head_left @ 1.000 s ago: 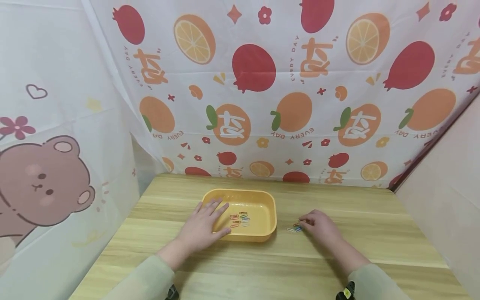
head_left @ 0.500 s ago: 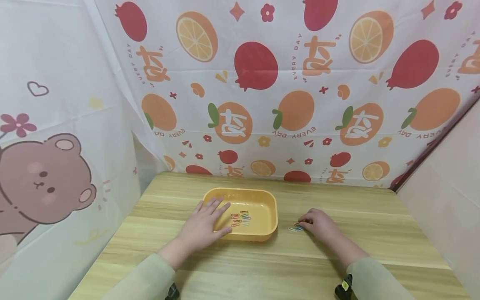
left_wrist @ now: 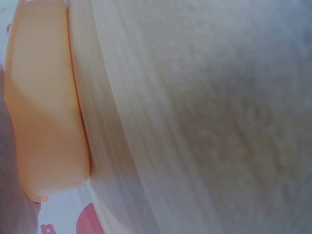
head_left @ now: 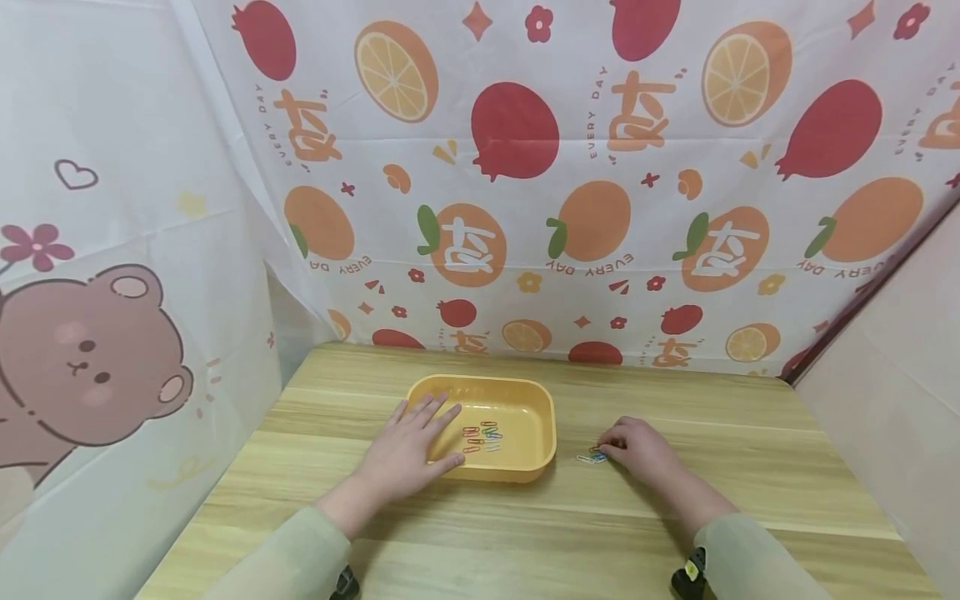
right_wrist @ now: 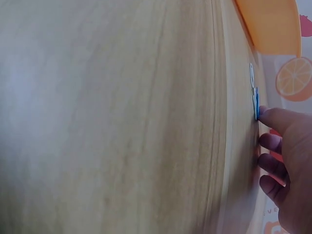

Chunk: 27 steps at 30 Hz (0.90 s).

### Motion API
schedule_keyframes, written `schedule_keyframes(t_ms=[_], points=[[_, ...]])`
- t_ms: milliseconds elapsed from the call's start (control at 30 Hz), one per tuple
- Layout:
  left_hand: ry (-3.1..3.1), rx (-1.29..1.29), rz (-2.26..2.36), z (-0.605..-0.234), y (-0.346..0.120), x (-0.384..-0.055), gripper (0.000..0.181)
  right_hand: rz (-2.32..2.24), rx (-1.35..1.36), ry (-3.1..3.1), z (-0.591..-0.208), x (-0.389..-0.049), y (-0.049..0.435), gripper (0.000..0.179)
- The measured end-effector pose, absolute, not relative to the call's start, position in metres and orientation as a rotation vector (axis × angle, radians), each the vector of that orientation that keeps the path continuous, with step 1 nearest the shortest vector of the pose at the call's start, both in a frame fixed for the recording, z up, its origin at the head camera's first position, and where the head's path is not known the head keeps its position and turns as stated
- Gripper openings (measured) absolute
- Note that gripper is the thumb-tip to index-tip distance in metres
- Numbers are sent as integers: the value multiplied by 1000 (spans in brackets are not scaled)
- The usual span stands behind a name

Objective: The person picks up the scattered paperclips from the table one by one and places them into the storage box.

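Note:
My left hand [head_left: 400, 450] lies with spread fingers over the left side of a yellow plastic tray [head_left: 540, 417], thumb at its near rim. Inside the tray are several paper clips [head_left: 472, 433], red on the left and green, blue and white on the right. On the table right of the tray is a small pile of paper clips [head_left: 585, 458], white, blue and orange. My right hand [head_left: 637, 450] is at this pile with curled fingers, pinching at a clip between thumb and fingertips. In the right wrist view, the thumb tip meets a blue paper clip [right_wrist: 257, 103].
The wooden table [head_left: 480, 542] runs back to a fruit-printed cloth [head_left: 517, 208]. A white cloth with a bear print [head_left: 90, 367] hangs at the left, and a pale panel [head_left: 885, 400] stands along the right.
The head view has shifted slightly. Both hands stay in place, the left on the tray and the right at the pile of paper clips.

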State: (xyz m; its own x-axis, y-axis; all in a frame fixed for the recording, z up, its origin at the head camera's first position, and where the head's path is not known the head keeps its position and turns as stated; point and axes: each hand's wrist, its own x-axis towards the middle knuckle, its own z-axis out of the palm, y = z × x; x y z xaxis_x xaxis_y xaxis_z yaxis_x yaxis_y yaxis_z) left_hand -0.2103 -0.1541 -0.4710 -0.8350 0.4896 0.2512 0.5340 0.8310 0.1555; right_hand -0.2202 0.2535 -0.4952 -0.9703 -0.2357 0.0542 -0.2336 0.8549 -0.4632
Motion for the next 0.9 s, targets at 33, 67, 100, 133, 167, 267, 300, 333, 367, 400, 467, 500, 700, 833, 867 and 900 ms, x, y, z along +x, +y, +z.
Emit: schedule_keyframes(t_ms=[33,67,100,133,167,267,300,333,367,400,467,500,700,833,867,900], points=[[-2811,-794,-324,-471,-154,-210,76,-754,-398,3020,-495,-221,254,4],[-2811,-794,-320,-471,-154,-211,76,-756,-415,3019,-495,-221,254,3],[-2809,-794,-315,-471,-154,-211,76,-762,-432,3017,-495,-221,254,2],[-2807,-794,-311,-471,-155,-211,77,-766,-447,3014,-496,-221,255,2],[-2807,-793,-306,-471,-155,-211,77,-768,-467,3014,-496,-221,255,3],[-2806,-792,-298,-471,-155,-212,77,-762,-521,3022,-497,-221,256,7],[-2806,-792,-297,-471,-155,-212,77,-757,-527,3025,-498,-221,257,7],[-2806,-792,-300,-471,-155,-212,77,-753,-528,3025,-498,-221,257,6],[-2807,-792,-299,-470,-155,-212,77,-750,-529,3026,-498,-221,257,4],[-2806,-792,-301,-470,-155,-212,77,-747,-529,3027,-498,-221,257,3],[-2807,-791,-306,-470,-155,-212,77,-747,-522,3023,-498,-221,257,4],[-2806,-790,-306,-470,-155,-212,77,-751,-512,3020,-498,-221,257,2],[-2806,-793,-309,-470,-155,-212,77,-752,-487,3025,-496,-222,256,5],[-2809,-797,-308,-470,-155,-213,77,-717,-491,3031,-496,-224,258,3],[-2811,-798,-310,-470,-155,-213,77,-711,-491,3030,-495,-224,259,4],[-2812,-799,-316,-470,-155,-213,77,-705,-492,3029,-495,-224,259,7]])
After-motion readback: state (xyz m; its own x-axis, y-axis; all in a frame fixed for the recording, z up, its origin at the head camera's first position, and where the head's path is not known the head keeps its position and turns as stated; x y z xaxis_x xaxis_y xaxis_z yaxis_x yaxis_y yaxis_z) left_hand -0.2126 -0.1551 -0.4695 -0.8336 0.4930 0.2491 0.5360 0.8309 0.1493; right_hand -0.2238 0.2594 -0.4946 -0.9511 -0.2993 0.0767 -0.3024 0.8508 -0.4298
